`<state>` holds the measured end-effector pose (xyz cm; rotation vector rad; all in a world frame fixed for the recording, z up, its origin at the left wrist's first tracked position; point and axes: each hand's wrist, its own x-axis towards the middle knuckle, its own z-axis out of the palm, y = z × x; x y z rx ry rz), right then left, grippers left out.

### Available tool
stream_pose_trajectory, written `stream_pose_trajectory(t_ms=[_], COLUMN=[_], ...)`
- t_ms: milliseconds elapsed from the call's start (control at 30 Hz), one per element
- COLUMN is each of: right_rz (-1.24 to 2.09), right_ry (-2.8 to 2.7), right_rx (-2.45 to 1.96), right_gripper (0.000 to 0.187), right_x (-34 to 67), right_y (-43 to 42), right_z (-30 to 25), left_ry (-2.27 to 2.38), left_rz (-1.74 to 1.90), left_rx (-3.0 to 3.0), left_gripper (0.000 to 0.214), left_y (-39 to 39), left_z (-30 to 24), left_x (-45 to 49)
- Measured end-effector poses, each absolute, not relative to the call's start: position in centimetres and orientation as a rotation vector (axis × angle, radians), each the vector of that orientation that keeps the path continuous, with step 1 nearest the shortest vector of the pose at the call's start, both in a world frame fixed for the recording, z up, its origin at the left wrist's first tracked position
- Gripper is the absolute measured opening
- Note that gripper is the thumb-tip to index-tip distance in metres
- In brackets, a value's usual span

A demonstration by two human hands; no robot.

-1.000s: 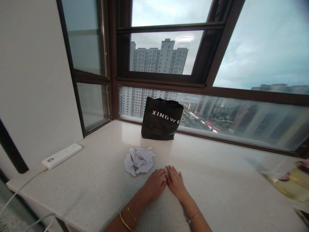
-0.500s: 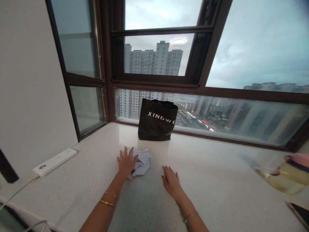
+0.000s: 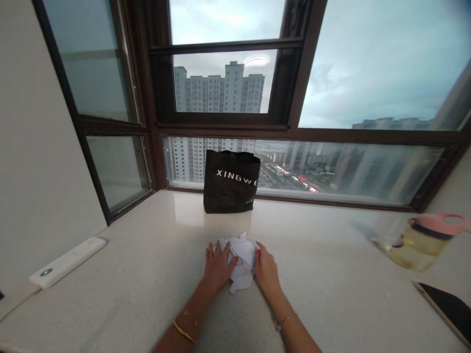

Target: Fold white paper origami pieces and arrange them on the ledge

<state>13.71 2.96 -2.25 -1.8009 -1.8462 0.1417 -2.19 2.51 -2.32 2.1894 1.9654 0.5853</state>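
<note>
A small heap of crumpled white paper pieces [image 3: 243, 255] lies on the pale speckled ledge [image 3: 324, 294] in front of me. My left hand [image 3: 220, 264] rests on the heap's left side, fingers spread out over the paper. At the right edge of the same heap, my right hand [image 3: 267, 264] has its fingers curled together against the paper. Part of the heap is hidden under the left hand. Behind it a black bag [image 3: 230, 196] with white lettering stands upright against the window.
To the right, a yellowish see-through bottle [image 3: 423, 245] with a pink lid lies tilted. A phone [image 3: 447, 309] lies at the right edge. On the left is a white power strip [image 3: 69, 260] with a cable. Brown window frames [image 3: 221, 128] line the back.
The paper heap and my left hand have moved right and nearer to me. My right hand, apart from the paper before, now touches its right edge. The view has turned slightly right.
</note>
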Motion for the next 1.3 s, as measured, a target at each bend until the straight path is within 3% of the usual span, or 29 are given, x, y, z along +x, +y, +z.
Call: stream_pose_trajectory(t_ms=[133, 333, 467, 600, 867, 1000, 1300], right_rz=[0.207, 0.436, 0.62, 0.757, 0.316, 0.118, 0.017], right_ry=[-1.743, -1.394, -1.292, -1.436, -1.49, -1.688, -2.107], right_rx=[-1.78, -1.273, -0.99, -0.852, -1.376, -1.627, -1.483], right_gripper=[0.047, 0.047, 0.04, 0.037, 0.038, 0.048, 0.047], right_x=[13.6, 13.5, 13.1, 12.3, 14.8, 14.7, 12.5], right_y=[2.9, 3.3, 2.6, 1.8, 3.6, 3.6, 4.4], right_z=[-2.1, -2.3, -1.2, -0.3, -2.1, -3.6, -2.0], left_ry=[1.903, 1.727, 1.363, 1.031, 0.997, 0.983, 0.911], left_rz=[0.631, 0.99, 1.335, 1.366, 1.804, 1.86, 1.79], left_rx=[2.227, 2.148, 1.814, 1.389, 0.681, 0.559, 0.496], left_gripper=[0.061, 0.055, 0.052, 0.047, 0.021, 0.017, 0.007], left_y=[2.0, 2.2, 2.2, 2.2, 3.1, 3.2, 3.3], left_z=[-2.5, -1.5, -0.5, 0.1, 0.9, 1.0, 0.8], left_x=[-2.8, -3.5, -2.8, -2.1, -5.4, -6.0, -5.8])
